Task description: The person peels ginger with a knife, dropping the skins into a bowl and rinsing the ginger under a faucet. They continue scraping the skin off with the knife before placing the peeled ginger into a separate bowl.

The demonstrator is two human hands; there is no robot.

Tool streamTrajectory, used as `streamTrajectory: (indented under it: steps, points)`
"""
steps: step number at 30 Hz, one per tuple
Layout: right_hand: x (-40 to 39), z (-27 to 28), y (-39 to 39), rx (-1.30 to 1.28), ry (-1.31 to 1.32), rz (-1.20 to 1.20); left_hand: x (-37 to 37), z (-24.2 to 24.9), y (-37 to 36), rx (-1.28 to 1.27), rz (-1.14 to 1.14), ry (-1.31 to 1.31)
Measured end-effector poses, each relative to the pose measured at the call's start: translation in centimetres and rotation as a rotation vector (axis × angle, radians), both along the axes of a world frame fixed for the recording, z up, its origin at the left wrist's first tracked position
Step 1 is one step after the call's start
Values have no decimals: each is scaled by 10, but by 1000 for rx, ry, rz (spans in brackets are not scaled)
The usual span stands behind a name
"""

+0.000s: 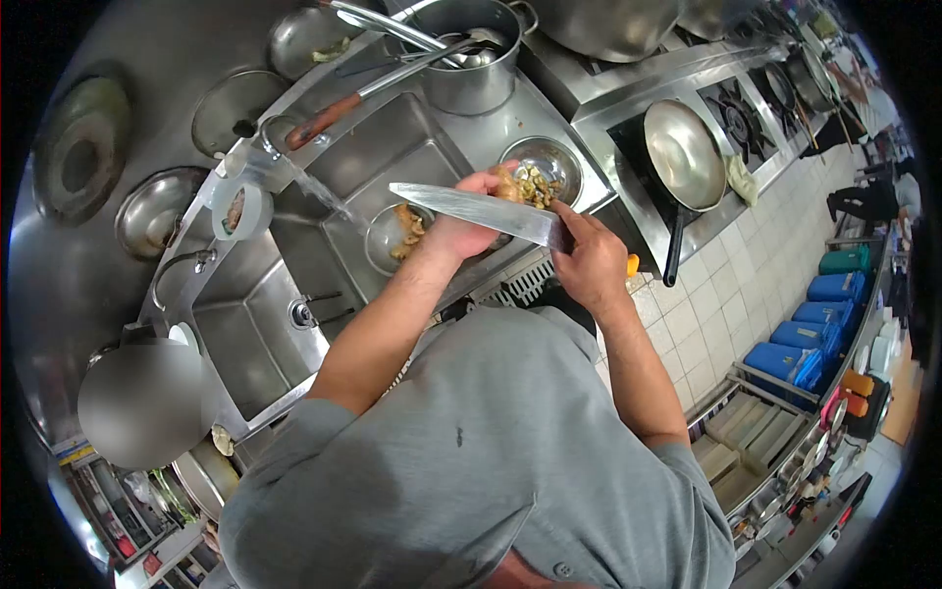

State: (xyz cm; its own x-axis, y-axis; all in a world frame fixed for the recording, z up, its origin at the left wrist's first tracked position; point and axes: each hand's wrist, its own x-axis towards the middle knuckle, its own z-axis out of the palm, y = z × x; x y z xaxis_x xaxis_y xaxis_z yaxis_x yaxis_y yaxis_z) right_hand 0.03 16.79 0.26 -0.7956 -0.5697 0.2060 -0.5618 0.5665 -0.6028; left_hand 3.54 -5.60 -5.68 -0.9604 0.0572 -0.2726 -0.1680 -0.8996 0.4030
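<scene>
My right hand (595,263) is closed around the handle end of a large knife (481,211), its wide blade pointing left. Under and behind the blade, my left hand (465,236) is closed on a knobbly tan piece that looks like ginger root (507,185). The blade hides part of that hand. Just beyond, a round metal bowl (567,160) holds small yellowish-brown scraps (538,183). Below my left forearm's far side, a bowl (378,257) in the sink contains several more ginger pieces (406,232).
Water (329,199) runs from a faucet into the sink (392,147). A stockpot (481,90) with utensils stands behind it, near a wooden-handled tool (324,122). On the stove at right sits a frying pan (684,157), its handle sticking out. Blue bins (800,334) line a shelf farther right.
</scene>
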Motion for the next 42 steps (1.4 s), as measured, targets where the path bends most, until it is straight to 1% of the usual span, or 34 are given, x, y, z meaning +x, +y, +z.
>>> streamTrajectory:
  steps: [1,2,3,5,7,9,10,13,16,18,20,21,23,24,25,27,28,29,30,33,35,36,37,38,39,40,41,42]
  points:
    - [-3,-5,3,-4,-2,-18,-2,-3,6,-86,29,-53]
    - [-7,-11,6,37,-28,-14,-5,-5,11,-100,76,-120]
    - [-14,-17,9,38,-30,-19,-11,-12,13,-100,71,-122]
    - [-35,-25,15,43,-28,20,-29,-32,17,-91,111,-60]
    - [-58,-20,16,47,-58,10,-44,-22,28,-70,143,-49]
    - [-78,-21,23,76,-44,55,-50,-16,46,-14,131,145]
    - [-89,-22,26,83,-45,90,-55,-24,55,-59,210,49]
    - [-110,-27,30,142,-75,152,-61,-24,81,-63,287,40]
    - [-116,-39,32,197,-74,195,-60,-29,91,-29,260,13]
    - [-115,-46,30,240,-54,202,-56,-34,97,0,300,-35]
    - [-111,-54,30,211,-72,199,-49,-38,101,52,344,-142]
    - [-109,-60,29,204,-80,191,-43,-35,101,49,365,-149]
    - [-108,-65,29,217,-59,196,-36,-31,100,-22,327,-136]
    - [-109,-65,29,237,-66,196,-34,-40,96,82,320,-135]
    - [-108,-64,30,262,-76,192,-27,-52,91,86,320,-133]
    - [-116,-68,33,306,-86,176,-16,-66,77,110,183,-3]
    - [-126,-79,39,317,-73,139,-13,-52,76,129,232,-27]
    - [-137,-85,45,323,-56,104,-10,-39,74,131,223,-17]
    - [-143,-82,51,317,-79,80,-5,-27,70,92,233,-27]
    - [-152,-66,60,324,-116,81,12,-20,45,13,277,-55]
    - [-156,-70,56,337,-198,39,22,-18,18,-119,379,-265]
    - [-155,-65,51,311,-251,40,34,-33,-13,-76,434,-248]
    - [-152,-61,46,286,-308,40,41,-37,-44,-77,534,-291]
    - [-147,-61,41,240,-348,29,63,-74,-107,-2,440,-225]
    - [-143,-63,38,198,-388,12,71,-75,-151,-125,616,-343]
    - [-142,-71,36,146,-389,53,75,-74,-189,-244,784,-460]
    - [-141,-83,36,86,-398,97,79,-77,-235,-245,847,-529]
    - [-139,-85,33,96,-444,101,80,-79,-266,-243,908,-596]
